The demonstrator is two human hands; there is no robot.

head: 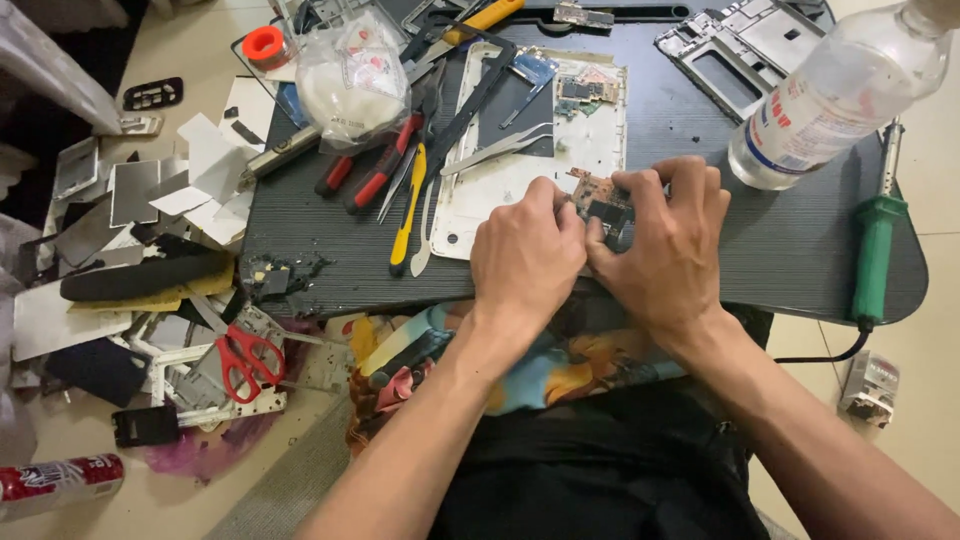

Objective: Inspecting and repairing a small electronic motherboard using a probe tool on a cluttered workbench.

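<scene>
My left hand [525,255] and my right hand [668,245] meet at the near edge of a dark grey ribbed table [700,150]. Between their fingertips they pinch a small brown and black circuit board [600,203]. The board sits just over the lower right corner of an opened white phone body [540,150], which still carries other board pieces near its top. Silver tweezers [497,150] lie across that phone body, left of my hands.
Red-handled pliers [385,165], a yellow-handled tool [408,210] and a plastic bag [350,75] lie at the table's left. A clear plastic bottle [840,95] lies at the right, beside a green-handled soldering iron [875,250]. Red scissors [243,358] and phone parts litter the floor at left.
</scene>
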